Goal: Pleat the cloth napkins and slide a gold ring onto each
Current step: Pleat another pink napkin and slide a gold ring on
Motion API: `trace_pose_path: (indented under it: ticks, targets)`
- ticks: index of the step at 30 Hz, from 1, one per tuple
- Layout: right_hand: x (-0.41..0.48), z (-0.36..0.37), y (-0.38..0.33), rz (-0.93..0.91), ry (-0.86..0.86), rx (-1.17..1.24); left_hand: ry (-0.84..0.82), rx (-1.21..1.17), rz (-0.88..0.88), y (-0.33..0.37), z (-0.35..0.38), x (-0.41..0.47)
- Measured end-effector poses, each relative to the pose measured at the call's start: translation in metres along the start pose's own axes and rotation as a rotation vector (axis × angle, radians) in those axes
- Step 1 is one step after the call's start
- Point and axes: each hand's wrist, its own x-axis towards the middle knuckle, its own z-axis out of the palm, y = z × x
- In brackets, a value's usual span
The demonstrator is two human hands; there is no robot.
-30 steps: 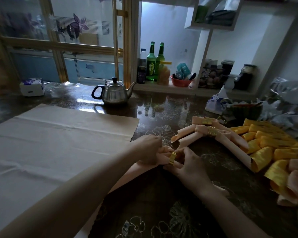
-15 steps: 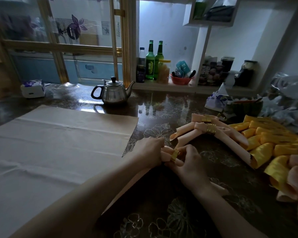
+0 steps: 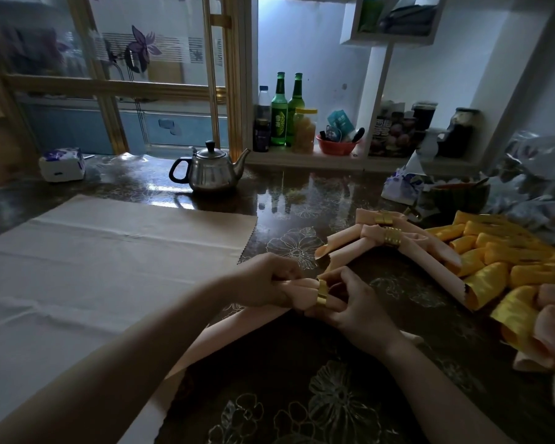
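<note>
Fingers (image 3: 343,277) of the right hand (image 3: 361,304) pinched the gold ring (image 3: 322,293), which had slid further along the pleated napkin (image 3: 302,291) gripped by the left hand (image 3: 266,280); it looked nearly seated.

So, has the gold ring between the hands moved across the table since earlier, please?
No, not noticeably: the gold ring on the pink napkin stays just this side of the tabletop's printed flower.

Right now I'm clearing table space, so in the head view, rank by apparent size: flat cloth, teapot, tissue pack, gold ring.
1. flat cloth
2. teapot
3. tissue pack
4. gold ring on the pleated napkin, smallest despite being nearest the camera
</note>
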Motion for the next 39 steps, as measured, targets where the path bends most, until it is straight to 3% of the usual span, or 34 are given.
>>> trace_pose_path:
  ticks: [5,11,15,19,24,27,30,34,39]
  targets:
    - [-0.001,0.001,-0.001,-0.037,-0.081,0.082,-0.080,-0.090,-0.037,-0.002,-0.005,-0.004]
    - [0.001,0.002,0.002,-0.191,-0.076,-0.178,-0.135,0.071,-0.075,0.011,-0.005,0.000]
    - [0.000,0.006,0.001,-0.220,-0.084,-0.218,-0.128,0.143,-0.104,0.016,-0.004,0.003]
    - [0.004,0.008,0.000,-0.194,-0.009,-0.189,0.062,0.141,-0.113,0.021,0.007,0.005]
    - [0.006,0.004,0.005,-0.148,0.017,-0.280,0.161,0.190,-0.054,0.015,0.005,-0.006]
    - [0.008,0.001,0.009,-0.142,0.005,-0.270,0.124,0.139,-0.044,0.003,-0.003,-0.027]
    - [0.009,0.001,0.008,-0.130,-0.023,-0.248,0.089,0.247,-0.077,-0.004,0.000,-0.038]
    - [0.007,0.000,0.003,-0.142,-0.033,-0.265,0.312,0.152,-0.004,-0.006,0.013,-0.041]
    - [0.004,0.000,-0.001,-0.150,-0.100,-0.255,0.440,0.121,0.034,-0.002,0.023,-0.038]
